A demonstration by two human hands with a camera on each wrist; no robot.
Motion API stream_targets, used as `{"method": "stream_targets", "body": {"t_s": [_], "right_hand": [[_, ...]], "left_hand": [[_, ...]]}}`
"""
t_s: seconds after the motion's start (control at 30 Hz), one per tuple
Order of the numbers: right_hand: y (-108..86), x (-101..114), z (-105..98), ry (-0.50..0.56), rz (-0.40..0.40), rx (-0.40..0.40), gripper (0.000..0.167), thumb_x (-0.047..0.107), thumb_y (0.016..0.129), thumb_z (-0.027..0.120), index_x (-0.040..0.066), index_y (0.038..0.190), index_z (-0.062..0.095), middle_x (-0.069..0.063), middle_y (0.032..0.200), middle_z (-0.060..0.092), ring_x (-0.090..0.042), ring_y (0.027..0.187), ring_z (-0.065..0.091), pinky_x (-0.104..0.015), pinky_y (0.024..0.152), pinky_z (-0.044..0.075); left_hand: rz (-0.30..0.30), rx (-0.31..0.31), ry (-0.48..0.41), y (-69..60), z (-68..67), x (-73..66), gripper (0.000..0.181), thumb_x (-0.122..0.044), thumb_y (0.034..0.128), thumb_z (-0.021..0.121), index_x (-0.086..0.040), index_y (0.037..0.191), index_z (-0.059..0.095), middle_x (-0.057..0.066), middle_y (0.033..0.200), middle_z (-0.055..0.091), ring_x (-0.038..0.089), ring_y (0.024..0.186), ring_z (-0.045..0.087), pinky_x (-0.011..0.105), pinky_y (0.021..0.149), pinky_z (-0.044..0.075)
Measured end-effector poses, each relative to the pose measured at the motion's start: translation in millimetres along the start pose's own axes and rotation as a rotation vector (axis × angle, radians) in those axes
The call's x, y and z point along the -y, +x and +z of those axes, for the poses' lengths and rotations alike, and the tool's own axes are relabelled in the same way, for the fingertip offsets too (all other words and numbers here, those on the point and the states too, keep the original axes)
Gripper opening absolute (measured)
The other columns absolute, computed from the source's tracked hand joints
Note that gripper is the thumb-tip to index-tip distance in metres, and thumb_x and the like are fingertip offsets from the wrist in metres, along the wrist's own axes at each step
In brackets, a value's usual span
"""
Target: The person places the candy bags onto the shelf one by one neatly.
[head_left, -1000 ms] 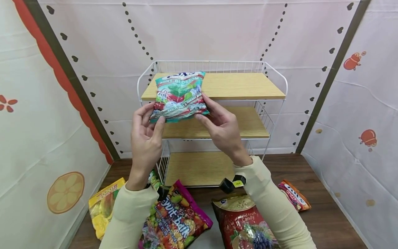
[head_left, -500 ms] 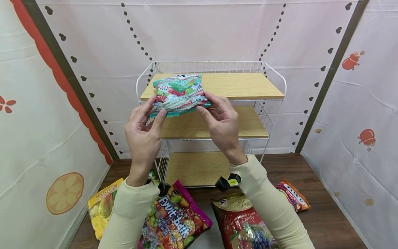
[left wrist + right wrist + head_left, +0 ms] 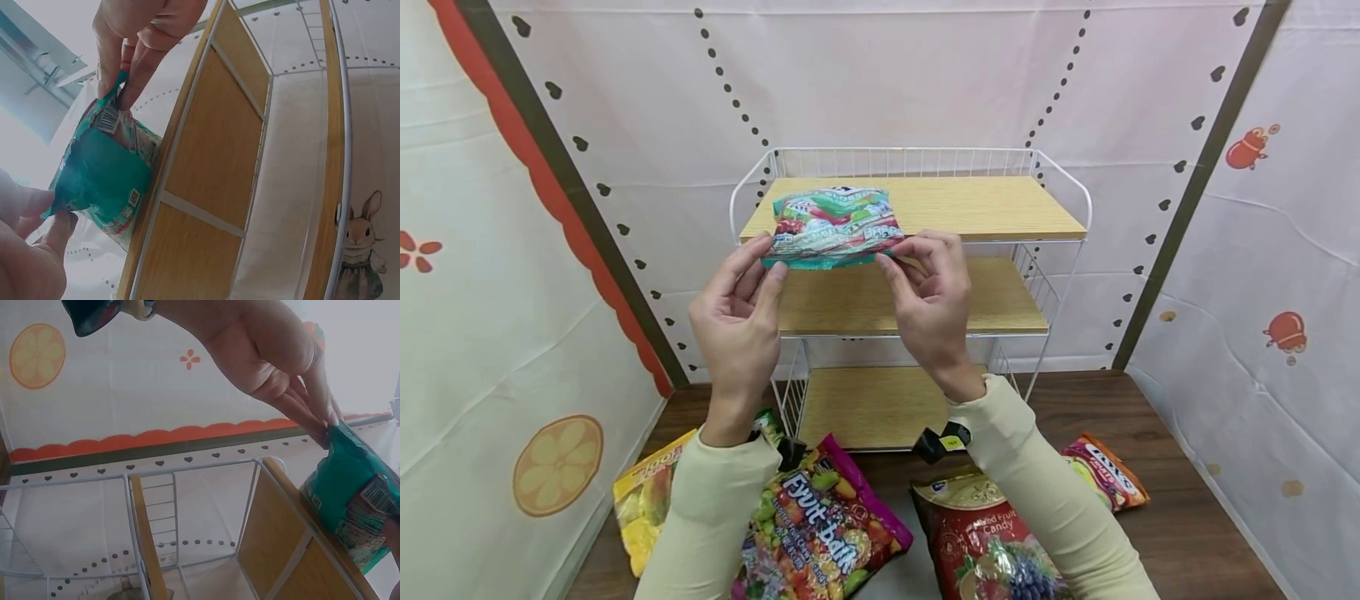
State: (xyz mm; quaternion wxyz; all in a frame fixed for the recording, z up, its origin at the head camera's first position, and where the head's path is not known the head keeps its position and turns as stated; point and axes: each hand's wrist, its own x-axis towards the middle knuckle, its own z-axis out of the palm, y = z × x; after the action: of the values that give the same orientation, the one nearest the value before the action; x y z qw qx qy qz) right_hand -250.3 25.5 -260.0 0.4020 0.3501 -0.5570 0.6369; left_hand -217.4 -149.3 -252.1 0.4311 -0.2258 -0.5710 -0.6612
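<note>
A teal candy bag [image 3: 835, 221] with red fruit print is tilted back over the left front of the top shelf [image 3: 985, 204]. My left hand [image 3: 737, 317] pinches its near left corner between thumb and fingers. At the near right corner, my right hand [image 3: 936, 308] pinches the bag's edge in the same way. The left wrist view shows the bag's teal underside [image 3: 103, 169] against the board's front edge. Its far part also meets the board's edge in the right wrist view, where barcode print [image 3: 378, 494] shows.
The white wire rack has a middle shelf [image 3: 910, 296] and a bottom shelf [image 3: 872, 408]. On the dark wooden table lie a fruit candy bag [image 3: 827, 525], a red mixed fruit candy bag [image 3: 992, 533], a yellow bag [image 3: 647, 504] and a small pink-orange bag [image 3: 1108, 471].
The bag has tipped from facing me to lying flatter, its near edge rising slightly in the head view. Both hands have moved up a little, the left also outward to the left.
</note>
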Motion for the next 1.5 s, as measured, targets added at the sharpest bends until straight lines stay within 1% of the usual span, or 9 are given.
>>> {"method": "stream_targets", "body": {"t_s": [0.07, 0.27, 0.37, 0.5, 0.7, 0.97, 1.17, 1.33, 1.5], "right_hand": [[-0.3, -0.3, 0.2, -0.008, -0.013, 0.0, 0.016, -0.014, 0.089, 0.063, -0.018, 0.101, 0.054, -0.015, 0.107, 0.043, -0.032, 0.111, 0.063, -0.035, 0.094, 0.054], [-0.6, -0.6, 1.6, -0.042, -0.07, 0.014, 0.018, -0.014, 0.089, 0.062, -0.02, 0.106, 0.057, -0.027, 0.111, 0.046, -0.032, 0.108, 0.061, -0.035, 0.096, 0.053], [-2.4, -0.7, 2.4, -0.057, -0.09, 0.023, 0.02, -0.014, 0.089, 0.062, -0.02, 0.108, 0.058, -0.029, 0.113, 0.048, -0.031, 0.108, 0.06, -0.035, 0.097, 0.053], [-3.6, -1.5, 2.9, -0.053, -0.114, 0.032, 0.024, -0.014, 0.09, 0.059, -0.02, 0.113, 0.058, -0.03, 0.116, 0.048, -0.034, 0.11, 0.059, -0.036, 0.098, 0.052], [-2.1, -2.1, 2.2, -0.053, -0.115, 0.052, 0.032, -0.014, 0.089, 0.057, -0.02, 0.121, 0.056, -0.032, 0.123, 0.048, -0.036, 0.117, 0.057, -0.04, 0.103, 0.049], [-2.2, -4.6, -1.1, -0.19, -0.117, 0.103, 0.04, -0.009, 0.091, 0.059, -0.015, 0.129, 0.055, -0.029, 0.13, 0.049, -0.032, 0.123, 0.056, -0.036, 0.105, 0.047], [-2.3, -9.3, -4.0, -0.333, -0.137, 0.127, 0.044, -0.002, 0.091, 0.061, -0.01, 0.134, 0.054, -0.025, 0.137, 0.052, -0.03, 0.129, 0.052, -0.036, 0.11, 0.042], [-2.7, -12.1, -3.9, -0.36, -0.145, 0.154, 0.046, -0.002, 0.092, 0.06, -0.01, 0.136, 0.052, -0.026, 0.142, 0.05, -0.031, 0.131, 0.051, -0.035, 0.11, 0.042], [-2.2, -13.9, -3.7, -0.366, -0.152, 0.18, 0.049, -0.003, 0.092, 0.06, -0.011, 0.138, 0.049, -0.027, 0.144, 0.046, -0.031, 0.127, 0.054, -0.033, 0.107, 0.045]], "left_hand": [[0.028, 0.001, 0.04, 1.2, -0.6, 1.3, 0.03, 0.009, 0.09, 0.065, 0.008, 0.12, 0.067, 0.026, 0.126, 0.06, 0.029, 0.119, 0.062, 0.033, 0.101, 0.049], [-0.001, -0.086, 0.119, 3.6, 1.5, 2.2, 0.029, 0.005, 0.0865, 0.072, 0.003, 0.115, 0.071, 0.007, 0.108, 0.059, 0.02, 0.099, 0.068, 0.028, 0.086, 0.058], [0.006, -0.12, 0.13, 2.1, 2.3, 2.2, 0.029, 0.005, 0.0853, 0.073, 0.002, 0.114, 0.072, 0.007, 0.105, 0.062, 0.018, 0.095, 0.071, 0.027, 0.082, 0.058], [0.025, -0.125, 0.088, 1.8, 3.3, 2.3, 0.031, 0.009, 0.0847, 0.072, 0.003, 0.116, 0.071, 0.014, 0.111, 0.065, 0.022, 0.102, 0.071, 0.028, 0.088, 0.056], [0.002, -0.028, 0.043, 2.0, 1.1, 2.1, 0.043, 0.01, 0.0874, 0.066, 0.007, 0.13, 0.06, 0.023, 0.127, 0.06, 0.027, 0.117, 0.064, 0.03, 0.096, 0.051], [-0.016, 0.119, 0.106, 1.3, -4.5, 3.9, 0.053, 0.005, 0.0927, 0.061, 0.001, 0.144, 0.046, 0.018, 0.147, 0.049, 0.026, 0.132, 0.052, 0.03, 0.106, 0.044], [-0.044, 0.172, 0.189, 1.3, -6.3, 5.4, 0.058, -0.001, 0.0942, 0.062, 0.002, 0.147, 0.039, 0.014, 0.152, 0.044, 0.019, 0.136, 0.048, 0.029, 0.11, 0.04], [-0.081, 0.21, 0.223, 4.3, -4.6, 5.1, 0.068, -0.003, 0.093, 0.065, 0.0, 0.152, 0.031, 0.011, 0.153, 0.034, 0.014, 0.139, 0.041, 0.03, 0.113, 0.038], [-0.062, 0.204, 0.386, 5.2, -2.8, 8.1, 0.077, -0.01, 0.0887, 0.072, 0.001, 0.152, 0.029, 0.013, 0.144, 0.027, 0.011, 0.13, 0.036, 0.032, 0.109, 0.04]]}}
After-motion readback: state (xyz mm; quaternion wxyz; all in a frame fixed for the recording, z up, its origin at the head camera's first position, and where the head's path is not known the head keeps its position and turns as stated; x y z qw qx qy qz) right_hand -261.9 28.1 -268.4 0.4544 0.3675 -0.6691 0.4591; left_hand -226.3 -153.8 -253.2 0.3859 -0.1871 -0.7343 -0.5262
